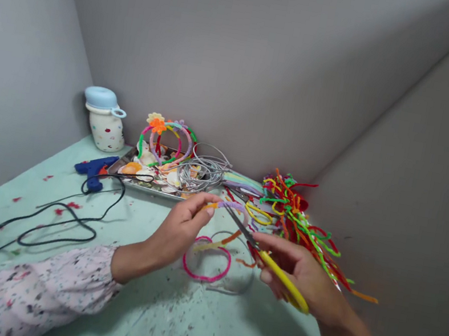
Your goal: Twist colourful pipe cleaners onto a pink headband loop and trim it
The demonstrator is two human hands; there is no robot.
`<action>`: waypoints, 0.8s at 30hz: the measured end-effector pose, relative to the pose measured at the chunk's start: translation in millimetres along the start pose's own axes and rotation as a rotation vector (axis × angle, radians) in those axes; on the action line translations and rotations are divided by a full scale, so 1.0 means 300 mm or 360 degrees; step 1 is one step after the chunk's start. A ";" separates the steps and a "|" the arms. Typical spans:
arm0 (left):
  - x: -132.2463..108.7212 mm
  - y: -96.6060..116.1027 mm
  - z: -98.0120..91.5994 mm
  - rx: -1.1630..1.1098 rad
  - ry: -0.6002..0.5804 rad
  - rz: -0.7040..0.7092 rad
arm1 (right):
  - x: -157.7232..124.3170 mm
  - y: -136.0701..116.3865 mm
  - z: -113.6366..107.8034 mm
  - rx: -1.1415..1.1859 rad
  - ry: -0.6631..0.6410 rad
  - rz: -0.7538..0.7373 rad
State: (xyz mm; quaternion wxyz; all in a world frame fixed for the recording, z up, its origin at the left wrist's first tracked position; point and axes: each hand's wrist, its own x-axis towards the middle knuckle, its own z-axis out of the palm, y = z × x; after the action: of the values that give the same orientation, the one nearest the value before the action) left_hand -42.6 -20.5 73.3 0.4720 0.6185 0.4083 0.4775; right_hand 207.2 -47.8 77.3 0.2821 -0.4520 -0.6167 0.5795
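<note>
My left hand (185, 222) pinches a multicoloured pipe cleaner (227, 205), orange near the fingers and purple further right, curving down to a yellow and orange end. In my right hand (298, 268) is a pair of scissors (283, 280) with yellow handles; the blades point up and left and meet the purple stretch of the pipe cleaner. Whether the blades are fully closed I cannot tell. Below the hands a pink pipe-cleaner ring (203, 278) lies on the pale green table (149, 299), beside a loop of grey wire (224, 292).
A metal tray (150, 194) holds shells, a coil of silver wire (204, 175) and pipe-cleaner hoops with flowers (156, 123). To its left are a blue glue gun (96, 167), a black cable (63, 208) and a bottle (106, 127). Bright pipe cleaners (305, 228) are heaped at right.
</note>
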 end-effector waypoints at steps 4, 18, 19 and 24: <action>0.014 -0.005 0.003 -0.0339 0.0049 -0.0170 | 0.030 0.019 0.018 -0.0103 -0.0002 -0.0007; 0.030 0.007 0.011 -0.0709 0.0084 -0.0429 | 0.070 0.033 0.036 -0.0041 0.0065 0.0019; 0.030 0.008 0.011 -0.0717 0.0086 -0.0435 | 0.071 0.035 0.037 -0.0024 0.0069 0.0023; 0.031 0.005 0.010 -0.0708 0.0084 -0.0434 | 0.076 0.037 0.045 0.0025 0.0091 0.0034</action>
State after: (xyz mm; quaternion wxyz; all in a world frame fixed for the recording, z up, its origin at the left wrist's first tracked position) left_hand -37.7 -12.5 76.6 0.6455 0.4261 0.3851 0.5034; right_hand 188.3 -34.7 60.2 0.2969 -0.4727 -0.5990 0.5741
